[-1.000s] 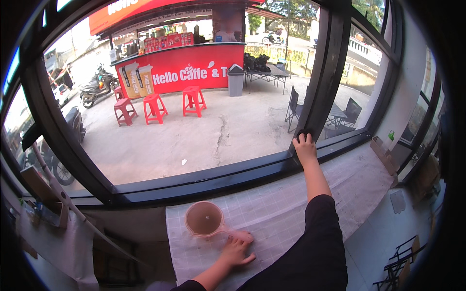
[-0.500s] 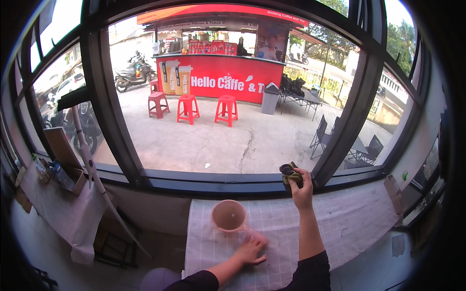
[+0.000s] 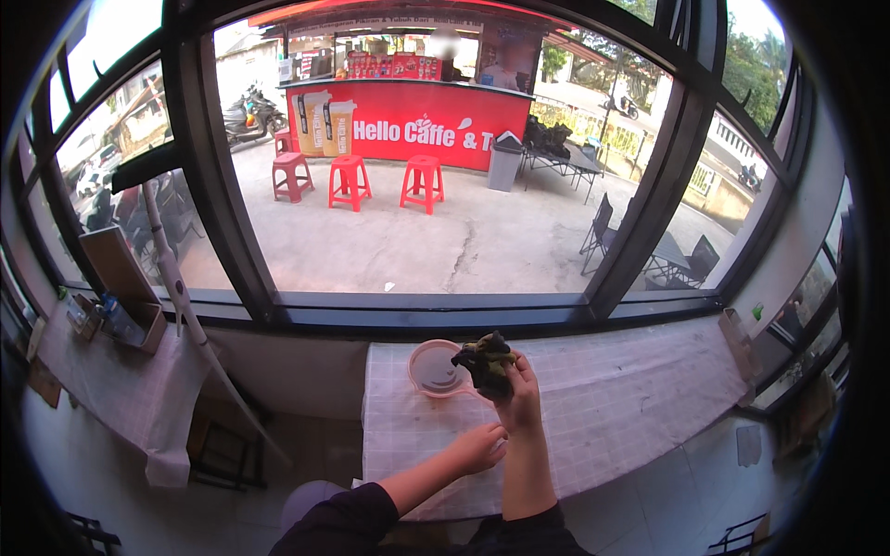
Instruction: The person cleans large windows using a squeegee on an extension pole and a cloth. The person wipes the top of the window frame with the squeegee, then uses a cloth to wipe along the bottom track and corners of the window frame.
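My right hand pinches a crumpled dark cloth with yellow-green patches, held up over the table. Just behind it stands a pink plastic dipper on the checked tablecloth, with what looks like water in its bowl. The cloth covers part of the dipper's right rim, and most of its handle is hidden by my right hand. My left hand lies low over the tabletop beside my right forearm, close to where the handle ends. Its fingers are curled in; whether they grip anything is hidden.
A large window with a dark frame borders the far side of the table. Leftward, a pale pole leans near a second covered table bearing a wooden box. Outside are red stools and a red stall.
The cloth in my right hand has come away from the window sill, down and left, to beside the dipper. My left hand has drawn its fingers in. The view has tilted downward.
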